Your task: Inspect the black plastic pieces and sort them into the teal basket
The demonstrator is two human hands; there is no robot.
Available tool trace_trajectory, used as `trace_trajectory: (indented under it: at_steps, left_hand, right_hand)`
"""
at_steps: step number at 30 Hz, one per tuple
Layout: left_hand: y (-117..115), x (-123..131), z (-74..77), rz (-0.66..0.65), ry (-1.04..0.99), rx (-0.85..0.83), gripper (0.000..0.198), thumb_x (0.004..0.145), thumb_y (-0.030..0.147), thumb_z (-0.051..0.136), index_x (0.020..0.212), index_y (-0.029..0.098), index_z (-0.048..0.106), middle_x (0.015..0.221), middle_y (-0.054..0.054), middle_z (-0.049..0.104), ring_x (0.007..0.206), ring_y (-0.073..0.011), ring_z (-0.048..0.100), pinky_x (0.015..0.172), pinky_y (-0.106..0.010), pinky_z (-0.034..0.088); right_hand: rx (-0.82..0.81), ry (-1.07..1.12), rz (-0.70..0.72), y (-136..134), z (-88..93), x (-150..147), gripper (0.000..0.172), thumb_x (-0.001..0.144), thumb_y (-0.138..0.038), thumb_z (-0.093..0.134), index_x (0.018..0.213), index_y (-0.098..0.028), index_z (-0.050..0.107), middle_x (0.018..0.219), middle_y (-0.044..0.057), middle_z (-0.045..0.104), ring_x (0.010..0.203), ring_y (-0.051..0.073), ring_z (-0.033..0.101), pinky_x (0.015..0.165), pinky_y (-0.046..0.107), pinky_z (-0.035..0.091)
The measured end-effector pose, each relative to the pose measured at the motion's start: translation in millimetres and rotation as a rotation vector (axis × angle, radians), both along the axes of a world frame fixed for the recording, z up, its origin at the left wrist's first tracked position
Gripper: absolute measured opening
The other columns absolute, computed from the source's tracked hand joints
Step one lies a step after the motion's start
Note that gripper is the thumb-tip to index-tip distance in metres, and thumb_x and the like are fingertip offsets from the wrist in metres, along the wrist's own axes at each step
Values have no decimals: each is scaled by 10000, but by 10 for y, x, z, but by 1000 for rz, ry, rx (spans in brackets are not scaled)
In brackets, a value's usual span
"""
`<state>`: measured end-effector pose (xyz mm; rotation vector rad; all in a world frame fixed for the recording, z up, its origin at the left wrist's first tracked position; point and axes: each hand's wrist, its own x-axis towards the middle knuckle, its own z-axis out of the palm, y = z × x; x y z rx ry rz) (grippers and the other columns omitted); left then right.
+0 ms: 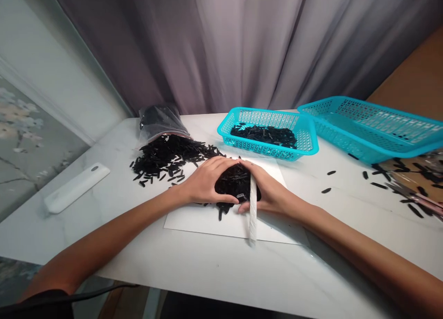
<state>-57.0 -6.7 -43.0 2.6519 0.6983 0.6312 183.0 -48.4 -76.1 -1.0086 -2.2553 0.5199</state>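
Note:
My left hand [206,183] and my right hand [268,189] curve toward each other with fingertips meeting, wrapped round a bunch of small elongated black pieces [231,183]. A few of these pieces stick out below my left thumb. Along my right palm runs a white, wrapped-looking stick [253,217], its lower end over the front edge of a white sheet [204,224]; whether my right hand grips it I cannot tell. Just beyond my left hand, a loose heap of the same black pieces [161,157] spills from a clear plastic bag [161,123].
A blue basket [311,146] holding black pieces stands behind my hands. Another blue basket [387,150] is to its right, with scattered black pieces and scissors [427,201] near it. A white oblong object [78,187] lies at left. A grey curtain [235,46] hangs behind the table.

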Motion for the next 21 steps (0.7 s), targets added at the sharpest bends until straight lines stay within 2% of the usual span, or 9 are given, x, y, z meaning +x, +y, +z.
trace_trajectory:
  at_steps: [3,6,8,12,14,16,17,19,21]
  left_hand:
    - [6,-21,18,11,-28,-8,676,821,563,725,1367,222,518,1355,-98,610,1280,-290,541,1126,-464,417]
    - [5,-19,28,44,-52,-8,549,852,494,724,1301,221,564,1284,-83,646,1231,-266,570,1087,-445,448]
    - [-6,-10,45,31,-59,-10,595,813,514,757,1291,215,565,1276,-90,649,1219,-270,576,1080,-445,451]
    - [-55,17,103,2,-27,-9,818,709,622,798,1357,210,516,1370,-129,588,1281,-309,533,1106,-479,420]
    - [-86,31,124,30,-3,58,819,715,623,792,1371,213,521,1431,-141,545,1350,-341,470,1153,-535,344]
    - [-113,46,130,69,-23,148,648,788,543,770,1312,212,584,1413,-130,567,1361,-337,461,1175,-561,287]
    - [-124,54,128,79,-50,184,511,834,476,750,1252,209,627,1350,-114,618,1324,-315,499,1166,-548,297]
    - [-139,67,120,82,-115,228,256,897,340,708,1111,201,688,1155,-68,716,1171,-249,606,1099,-478,380]
    - [-144,76,112,83,-158,247,129,909,269,698,1018,200,708,992,-28,756,1006,-204,662,979,-410,446]
  right_hand:
    - [26,-2,-21,-51,107,74,1073,719,-599,801,1554,-229,239,1541,222,413,1409,436,416,1125,622,374]
    - [50,45,-68,-95,217,89,734,821,-471,765,1442,-271,429,1451,159,537,1320,366,530,1067,559,454]
    - [52,63,-85,-115,256,58,543,850,-403,754,1328,-265,539,1358,139,614,1226,329,601,1003,508,507]
    - [72,64,-115,-132,255,-32,430,828,-315,784,1211,-206,621,1182,145,691,1056,309,665,889,458,553]
    - [75,88,-141,-133,257,-54,326,833,-257,772,1129,-188,656,1116,138,705,1004,294,680,859,434,559]
    - [69,127,-157,-135,280,-53,196,850,-206,745,1035,-182,684,1034,114,720,923,259,698,809,385,563]
    - [70,146,-167,-138,296,-46,147,857,-187,734,998,-181,694,988,99,729,875,240,704,778,359,560]
    - [83,185,-200,-145,332,-27,97,860,-167,732,954,-182,714,911,70,749,796,210,710,727,320,547]
    - [91,223,-244,-153,360,-8,84,858,-160,736,936,-189,733,876,51,770,763,198,719,708,304,537]
